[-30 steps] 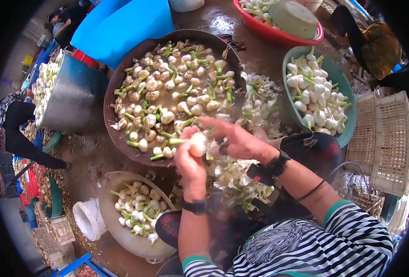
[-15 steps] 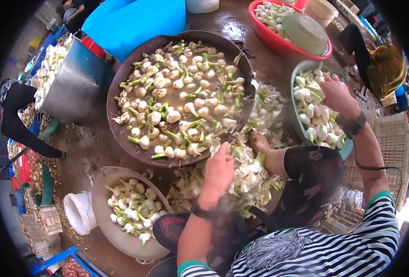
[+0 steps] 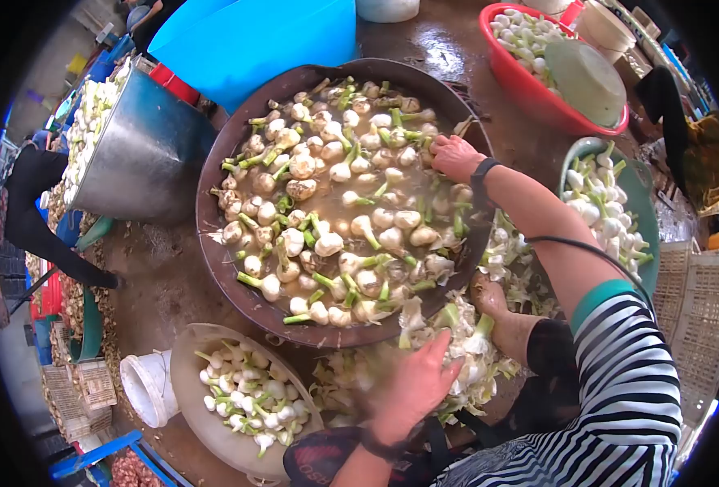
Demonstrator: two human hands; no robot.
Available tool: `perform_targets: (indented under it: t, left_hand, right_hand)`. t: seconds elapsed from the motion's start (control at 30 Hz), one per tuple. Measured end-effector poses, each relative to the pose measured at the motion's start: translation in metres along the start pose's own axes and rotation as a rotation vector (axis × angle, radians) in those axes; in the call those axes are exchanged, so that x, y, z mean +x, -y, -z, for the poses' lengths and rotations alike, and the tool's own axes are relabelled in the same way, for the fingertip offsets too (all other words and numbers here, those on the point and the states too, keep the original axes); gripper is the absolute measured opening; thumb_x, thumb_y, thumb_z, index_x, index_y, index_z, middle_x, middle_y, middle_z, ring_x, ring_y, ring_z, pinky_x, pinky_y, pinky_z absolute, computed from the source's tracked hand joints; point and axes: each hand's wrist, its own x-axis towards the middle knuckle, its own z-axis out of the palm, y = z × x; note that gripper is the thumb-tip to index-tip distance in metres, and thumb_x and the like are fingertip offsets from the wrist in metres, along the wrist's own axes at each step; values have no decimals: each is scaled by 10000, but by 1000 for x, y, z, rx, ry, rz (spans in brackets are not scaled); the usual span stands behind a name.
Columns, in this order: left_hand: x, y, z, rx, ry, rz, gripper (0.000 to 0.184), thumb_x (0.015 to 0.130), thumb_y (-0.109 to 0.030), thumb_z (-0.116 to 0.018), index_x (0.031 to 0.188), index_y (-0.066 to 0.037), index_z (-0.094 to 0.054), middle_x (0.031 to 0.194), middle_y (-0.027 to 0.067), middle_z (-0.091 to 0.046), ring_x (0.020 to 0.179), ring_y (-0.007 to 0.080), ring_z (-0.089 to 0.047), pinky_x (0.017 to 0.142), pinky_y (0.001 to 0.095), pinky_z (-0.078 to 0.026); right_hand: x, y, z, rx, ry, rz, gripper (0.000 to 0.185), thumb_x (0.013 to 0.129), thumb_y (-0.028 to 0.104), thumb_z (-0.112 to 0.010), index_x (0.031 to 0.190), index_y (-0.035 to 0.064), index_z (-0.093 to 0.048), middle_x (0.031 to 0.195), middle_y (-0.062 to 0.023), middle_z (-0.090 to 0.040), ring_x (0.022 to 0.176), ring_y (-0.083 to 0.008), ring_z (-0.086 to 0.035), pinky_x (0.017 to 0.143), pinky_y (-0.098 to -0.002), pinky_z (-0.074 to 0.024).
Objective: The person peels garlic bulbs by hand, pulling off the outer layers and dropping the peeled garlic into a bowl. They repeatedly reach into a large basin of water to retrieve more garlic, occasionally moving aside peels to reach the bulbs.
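A wide dark basin [image 3: 207, 213] of murky water holds several garlic bulbs [image 3: 301, 165] with green stem stubs, some dirt-stained. At its right side my right hand [image 3: 458, 159] reaches over the rim, fingers curled on a garlic bulb that they mostly hide. My left hand [image 3: 418, 381], a little blurred, hovers over a heap of peeled garlic skins and leaves [image 3: 473, 347] in front of the basin. Its thumb and forefinger are apart and nothing shows between them. To the right, a green basin [image 3: 650, 213] holds cleaner white garlic bulbs [image 3: 600, 193].
A pale tub [image 3: 182, 357] of white bulbs stands front left, beside a white bucket [image 3: 147, 388]. A red basin [image 3: 512, 89] is at back right and a blue tub [image 3: 254, 45] at the back. At left are a large metal pot [image 3: 144, 150] and another person's dark-clothed leg [image 3: 55, 231].
My right hand has moved left from the green basin to the bulbs in the dark basin. My left hand has drawn back from the basin's near rim. The view has shifted slightly.
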Motion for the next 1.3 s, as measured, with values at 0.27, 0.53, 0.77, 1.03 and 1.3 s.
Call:
perform_targets:
  t: [0.27,0.53,0.77,1.03,1.3]
  left_hand:
    - [12,-6,14,-505,-79,142,432,817,-25,-607,1227,27,-483,1085,138,-608,830,154,-617,732,267,-520]
    - [16,-36,38,-858,-406,46,915,778,12,-633,1440,-96,-10,1437,159,-171,1046,226,-527,768,293,-529]
    - [16,-29,33,-1058,-670,-87,589,782,-116,-673,1295,-53,-390,1101,59,-551,881,144,-559,623,254,-500]
    - [-12,-37,54,-645,-625,-75,498,854,-186,-641,1256,-7,-409,1129,153,-548,956,249,-544,765,388,-463]
    - [-39,-48,67,-340,-304,-270,502,895,-248,-560,1271,41,-397,1165,149,-533,1002,284,-538,810,413,-446]
  right_hand:
    - [-21,-28,13,789,-333,-331,174,673,35,-594,819,49,-689,731,-140,-652,714,-250,-637,650,-350,-501]
    - [-108,67,157,1480,-85,-13,233,700,-1,-616,925,-27,-669,821,-86,-655,713,-125,-614,649,-263,-516]
    - [-125,171,171,1569,-331,-62,374,749,197,-656,1038,-16,-553,849,-140,-633,818,-221,-603,715,-351,-478]
    - [-150,223,166,1429,-523,-119,295,857,245,-562,952,-28,-502,777,-200,-577,694,-308,-567,639,-391,-444]
    - [-183,208,177,1332,-609,125,200,693,75,-529,860,-33,-509,746,-230,-558,727,-411,-549,640,-444,-420]
